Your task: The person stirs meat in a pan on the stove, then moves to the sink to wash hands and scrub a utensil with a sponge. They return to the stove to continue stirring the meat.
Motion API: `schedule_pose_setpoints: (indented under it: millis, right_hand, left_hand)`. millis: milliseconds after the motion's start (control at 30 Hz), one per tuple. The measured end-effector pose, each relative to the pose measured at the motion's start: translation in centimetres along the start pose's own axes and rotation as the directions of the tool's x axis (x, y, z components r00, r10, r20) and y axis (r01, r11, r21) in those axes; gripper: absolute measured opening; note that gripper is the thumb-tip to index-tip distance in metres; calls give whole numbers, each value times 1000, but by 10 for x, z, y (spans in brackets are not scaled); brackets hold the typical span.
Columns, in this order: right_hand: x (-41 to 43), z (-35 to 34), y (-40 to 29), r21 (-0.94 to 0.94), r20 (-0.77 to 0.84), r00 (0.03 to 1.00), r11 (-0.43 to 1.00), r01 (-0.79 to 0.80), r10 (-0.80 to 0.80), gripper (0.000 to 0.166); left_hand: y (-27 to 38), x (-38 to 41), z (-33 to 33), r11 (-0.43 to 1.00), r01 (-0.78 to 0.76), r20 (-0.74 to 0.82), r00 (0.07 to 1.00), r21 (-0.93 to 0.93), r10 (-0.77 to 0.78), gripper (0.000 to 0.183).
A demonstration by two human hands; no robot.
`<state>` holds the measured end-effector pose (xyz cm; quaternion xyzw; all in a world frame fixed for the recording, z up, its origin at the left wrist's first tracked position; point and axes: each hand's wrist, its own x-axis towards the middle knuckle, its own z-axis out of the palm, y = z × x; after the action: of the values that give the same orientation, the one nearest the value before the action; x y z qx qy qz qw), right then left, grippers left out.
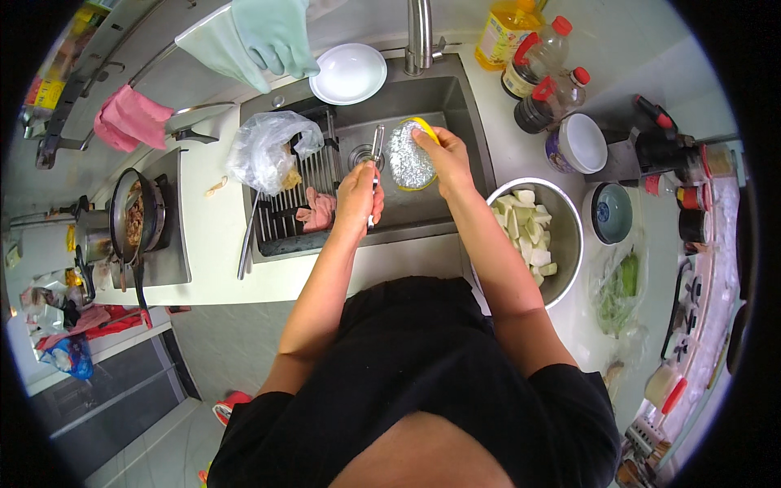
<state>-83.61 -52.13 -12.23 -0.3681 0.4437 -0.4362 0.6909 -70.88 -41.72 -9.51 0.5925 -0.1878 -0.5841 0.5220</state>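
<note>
My left hand [357, 198] grips a slim metal kitchen tool [378, 141], probably a peeler, upright over the sink's near side. Between thumb and fingers of my right hand [450, 157] is a silvery scouring pad [410, 160] with a yellow rim. Both hands are above the stainless steel sink [448, 207], and the pad is a short gap to the right of the tool. Behind the tool a round drain strainer [360, 157] partly shows. A rack of metal bars [287, 213] covers the sink's left part, with a pink cloth [317, 210] on it.
A steel bowl [570, 262] of pale cut vegetable chunks [529, 229] stands by my right forearm. A clear plastic bag [265, 152] rests on the rack. Behind are a white plate [348, 73] and the faucet [419, 36]. Left, a pan [137, 213] of food sits on the stove.
</note>
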Motion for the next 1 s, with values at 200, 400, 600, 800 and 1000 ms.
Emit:
schedule_pose_setpoints:
  millis: [200, 400, 600, 800, 1000]
  right_hand:
    - [-19, 24, -5, -259, 12, 941, 908, 329, -338, 16]
    - [-29, 30, -6, -330, 20, 927, 873, 360, -375, 18]
    - [-43, 27, 1, -367, 97, 942, 868, 335, -323, 19]
    - [-37, -1, 9, -279, 130, 979, 942, 188, -157, 17]
    - [-24, 18, -10, -431, 39, 864, 772, 468, -502, 13]
  left_hand:
    - [-2, -2, 11, 999, 22, 38, 999, -34, -21, 27]
    - [0, -7, 16, 991, 74, 58, 996, -111, -67, 28]
    - [6, -2, 9, 987, 96, 88, 993, -127, -85, 29]
    - [0, 7, -3, 956, 181, 184, 973, -232, -140, 32]
    - [-3, 5, 2, 960, 220, 205, 961, -175, -183, 30]
